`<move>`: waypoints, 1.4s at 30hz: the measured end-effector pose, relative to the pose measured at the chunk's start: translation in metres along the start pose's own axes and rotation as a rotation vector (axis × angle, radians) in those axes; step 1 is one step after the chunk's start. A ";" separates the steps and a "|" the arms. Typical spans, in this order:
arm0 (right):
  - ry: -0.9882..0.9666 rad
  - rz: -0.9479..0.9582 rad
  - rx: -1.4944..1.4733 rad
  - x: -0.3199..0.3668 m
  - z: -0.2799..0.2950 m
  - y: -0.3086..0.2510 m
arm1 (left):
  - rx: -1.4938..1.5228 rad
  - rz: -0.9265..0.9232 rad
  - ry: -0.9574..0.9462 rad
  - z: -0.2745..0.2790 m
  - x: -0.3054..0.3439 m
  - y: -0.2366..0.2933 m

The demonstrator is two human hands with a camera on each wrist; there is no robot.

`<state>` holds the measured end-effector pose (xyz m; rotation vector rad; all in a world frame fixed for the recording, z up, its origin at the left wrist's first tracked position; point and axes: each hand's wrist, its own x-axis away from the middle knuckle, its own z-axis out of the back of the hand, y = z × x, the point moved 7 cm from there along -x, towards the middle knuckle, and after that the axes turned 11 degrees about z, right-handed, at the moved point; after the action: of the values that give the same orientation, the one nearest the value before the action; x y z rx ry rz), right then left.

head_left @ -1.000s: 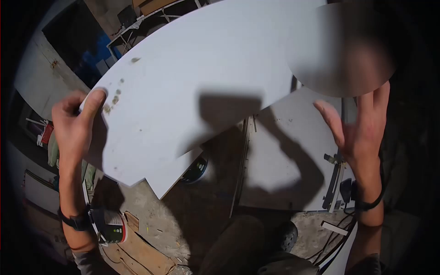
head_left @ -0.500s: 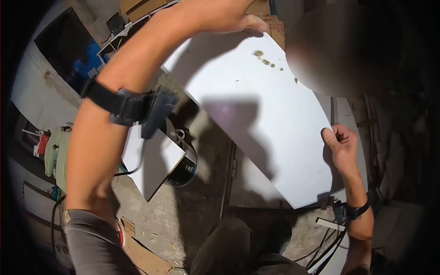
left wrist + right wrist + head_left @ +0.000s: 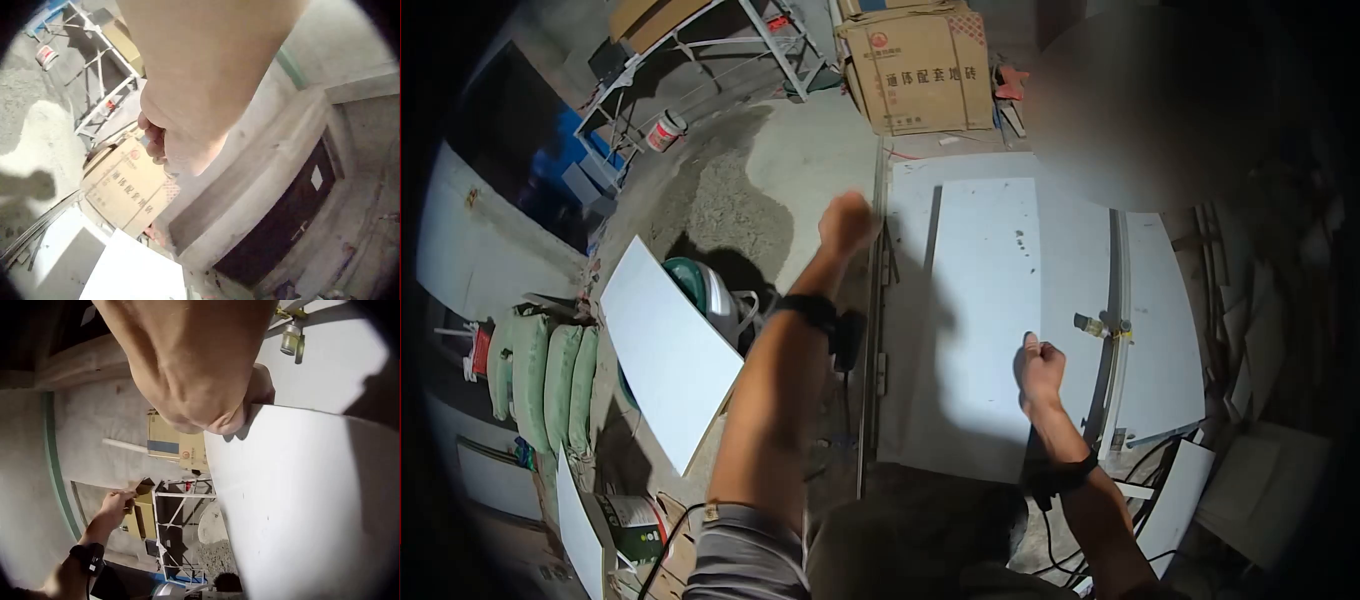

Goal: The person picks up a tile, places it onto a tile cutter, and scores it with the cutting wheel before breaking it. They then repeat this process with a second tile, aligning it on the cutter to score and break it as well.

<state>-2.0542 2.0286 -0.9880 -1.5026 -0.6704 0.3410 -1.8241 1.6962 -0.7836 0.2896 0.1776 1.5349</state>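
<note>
A long white panel (image 3: 990, 300) with dark spots near its right edge is over a larger white board (image 3: 1085, 290). My right hand (image 3: 1042, 372) pinches the panel's right edge, its thumb on the top face and its fingers folded at the side. In the right wrist view the right hand (image 3: 206, 394) is at the edge of the white panel (image 3: 300, 487). My left hand (image 3: 846, 224) is off to the left of the panel, away from it and holding nothing. Its fingers are loosely curled, as the left wrist view shows at the hand (image 3: 181, 137).
A metal rail with a brass-coloured fitting (image 3: 1090, 325) runs along the board's right side. Another white panel (image 3: 670, 350) leans against a bucket (image 3: 715, 300) at left. Green sacks (image 3: 545, 380) stand farther left; a cardboard box (image 3: 920, 75) is beyond the board.
The panel has turned and come down over the board. My left hand has let go of its far end and moved left and nearer. My right hand has kept its grip on the edge.
</note>
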 end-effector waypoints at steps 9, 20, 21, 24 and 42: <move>-0.068 -0.042 0.095 -0.009 -0.030 0.048 | -0.149 0.114 0.099 -0.176 -0.059 -0.038; -0.109 0.138 0.449 -0.006 -0.042 0.050 | -0.204 0.212 0.125 -0.209 -0.082 -0.025; -0.108 0.166 0.480 -0.005 -0.044 0.050 | -0.219 0.211 0.117 -0.211 -0.085 -0.025; -0.113 0.174 0.538 -0.004 -0.049 0.044 | -0.246 0.237 0.111 -0.212 -0.095 -0.026; -0.123 0.451 0.815 0.010 -0.059 0.029 | 0.051 0.067 0.127 -0.207 -0.102 -0.045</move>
<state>-2.0051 1.9891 -1.0107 -0.8289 -0.2151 0.9333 -1.8453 1.6090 -1.0015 0.2408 0.3098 1.6177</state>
